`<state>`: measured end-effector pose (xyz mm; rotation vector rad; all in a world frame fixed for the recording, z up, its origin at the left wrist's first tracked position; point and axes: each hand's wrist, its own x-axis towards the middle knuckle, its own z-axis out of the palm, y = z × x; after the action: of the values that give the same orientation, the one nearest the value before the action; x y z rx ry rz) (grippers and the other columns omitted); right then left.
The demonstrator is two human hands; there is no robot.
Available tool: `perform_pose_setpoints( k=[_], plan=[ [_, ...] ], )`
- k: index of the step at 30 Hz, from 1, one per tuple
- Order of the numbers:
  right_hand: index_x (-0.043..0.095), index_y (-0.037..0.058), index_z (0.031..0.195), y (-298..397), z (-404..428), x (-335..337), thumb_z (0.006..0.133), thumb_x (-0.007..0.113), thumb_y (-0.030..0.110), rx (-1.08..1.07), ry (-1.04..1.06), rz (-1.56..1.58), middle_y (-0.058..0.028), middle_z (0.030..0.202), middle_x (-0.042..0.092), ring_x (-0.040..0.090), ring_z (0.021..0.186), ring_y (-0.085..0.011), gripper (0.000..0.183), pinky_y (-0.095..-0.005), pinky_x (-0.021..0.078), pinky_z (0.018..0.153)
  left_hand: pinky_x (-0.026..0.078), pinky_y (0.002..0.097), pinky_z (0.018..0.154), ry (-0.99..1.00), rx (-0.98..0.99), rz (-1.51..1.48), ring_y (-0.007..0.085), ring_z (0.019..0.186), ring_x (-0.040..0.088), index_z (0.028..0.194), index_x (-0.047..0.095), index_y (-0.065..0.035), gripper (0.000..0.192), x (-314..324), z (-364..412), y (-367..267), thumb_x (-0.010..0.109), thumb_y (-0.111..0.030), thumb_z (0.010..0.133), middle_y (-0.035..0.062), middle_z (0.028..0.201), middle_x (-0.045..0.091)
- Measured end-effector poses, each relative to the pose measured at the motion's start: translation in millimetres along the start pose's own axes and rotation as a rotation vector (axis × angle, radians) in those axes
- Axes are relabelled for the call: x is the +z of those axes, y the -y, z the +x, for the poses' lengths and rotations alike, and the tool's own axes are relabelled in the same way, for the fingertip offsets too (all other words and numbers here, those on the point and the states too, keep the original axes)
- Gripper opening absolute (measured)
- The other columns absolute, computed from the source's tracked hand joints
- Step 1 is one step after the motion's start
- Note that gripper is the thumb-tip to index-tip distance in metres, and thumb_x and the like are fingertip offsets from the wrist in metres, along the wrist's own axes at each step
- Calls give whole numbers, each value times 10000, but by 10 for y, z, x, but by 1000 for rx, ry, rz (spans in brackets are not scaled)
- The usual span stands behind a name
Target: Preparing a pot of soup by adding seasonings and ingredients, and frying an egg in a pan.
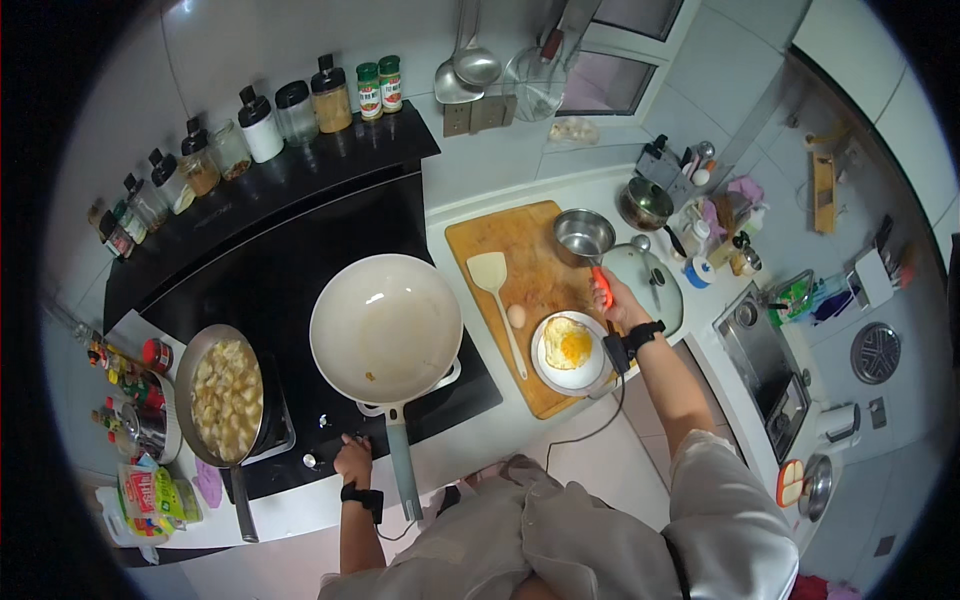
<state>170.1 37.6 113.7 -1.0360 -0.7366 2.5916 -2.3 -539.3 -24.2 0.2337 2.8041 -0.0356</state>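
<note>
My left hand [354, 456] is at a knob on the stove's front edge, its fingers partly hidden. In my right hand [619, 296] is the red handle of a small steel saucepan [584, 234], held over the back of a wooden cutting board [540, 281]. A fried egg [568, 343] lies on a white plate [592, 375] at the board's front. Left of the plate are a whole egg [517, 316] and a cream spatula [489, 271]. A white-lined wok [386, 326] sits on the right burner, with a small brown bit inside.
A pan of chunky food in liquid [227, 401] stands at the left burner, its handle [244, 502] pointing towards me. Spice jars [261, 131] line the ledge behind the stove. A glass lid [645, 281] lies right of the board. A cable [589, 437] hangs from my right wrist.
</note>
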Motion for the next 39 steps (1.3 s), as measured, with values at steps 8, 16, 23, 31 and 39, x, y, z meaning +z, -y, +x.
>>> perform_pose_setpoints(
  k=[8, 16, 23, 31, 39],
  plan=[
    [532, 158, 911, 546, 883, -248, 895, 557, 350, -67, -11, 21, 16, 674, 521, 449, 481, -77, 194, -188, 360, 395, 534, 420, 656, 126, 14, 108, 336, 794, 660, 1152, 456, 26, 644, -33, 22, 90, 358, -553, 886, 182, 884, 665],
    [515, 106, 892, 975, 1600, -547, 914, 508, 384, -25, 57, 63, 18, 704, 546, 474, 480, -64, 279, -191, 397, 432, 517, 455, 698, 221, 139, 185, 344, 844, 641, 1103, 508, -6, 614, -229, 4, 142, 301, -547, 899, 178, 926, 649],
    [553, 90, 804, 1009, 1736, -616, 891, 549, 392, -103, -31, -426, -54, 676, 582, 566, 591, -174, 314, -287, 470, 533, 523, 451, 684, 221, 87, 228, 334, 827, 653, 1044, 542, -12, 585, -191, -25, 171, 301, -526, 907, 183, 919, 655],
    [459, -17, 1233, 1154, 1432, -424, 814, 628, 334, -836, -719, -1632, -231, 1131, 545, 529, 1029, -378, 572, -448, 429, 869, 508, 435, 772, 208, 131, 95, 352, 905, 623, 965, 635, -44, 540, 147, 106, 237, 257, -429, 946, 198, 1016, 625],
    [605, 8, 915, 188, 679, 250, 810, 575, 150, -774, 256, -1748, -150, 821, 644, 619, 730, -282, 179, -355, 475, 668, 487, 413, 629, 116, 305, -24, 294, 655, 597, 956, 604, -32, 528, 547, 259, 356, 255, -428, 950, 164, 774, 611]
  ],
)
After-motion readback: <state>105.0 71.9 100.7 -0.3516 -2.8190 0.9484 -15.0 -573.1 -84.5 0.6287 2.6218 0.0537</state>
